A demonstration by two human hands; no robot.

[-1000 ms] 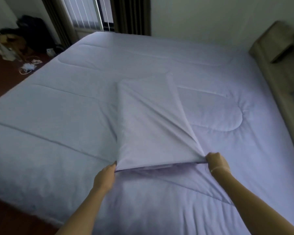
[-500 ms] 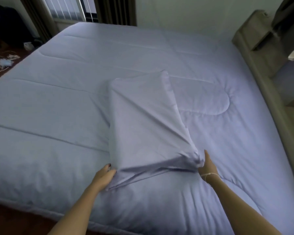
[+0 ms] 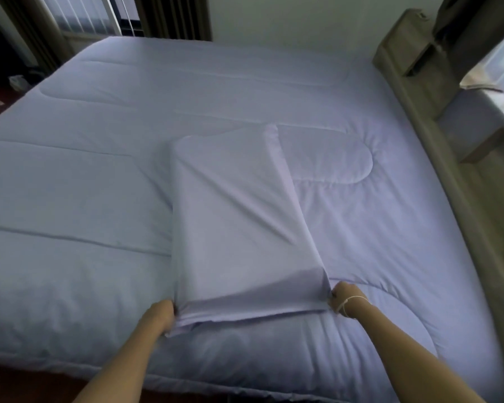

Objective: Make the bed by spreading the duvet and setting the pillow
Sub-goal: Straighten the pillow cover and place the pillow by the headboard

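A pale lilac duvet (image 3: 105, 175) lies spread flat over the whole bed. On top of it, near the middle, rests a pillow in a matching lilac case (image 3: 233, 216), its length running away from me. My left hand (image 3: 159, 315) grips the near left corner of the case. My right hand (image 3: 345, 298), with a thin string around the wrist, grips the near right corner. The open end of the case is pulled taut between both hands, close to the bed's near edge.
A beige headboard with wooden shelves (image 3: 419, 62) runs along the right side of the bed. A window with vertical blinds and dark curtains (image 3: 169, 16) stands at the far end. Dark floor with scattered small items (image 3: 0, 94) shows at the far left.
The slack, crumpled open end of the pillowcase has been pulled taut again towards me. Both hands moved slightly nearer the bed's edge, and my view shifted a little right.
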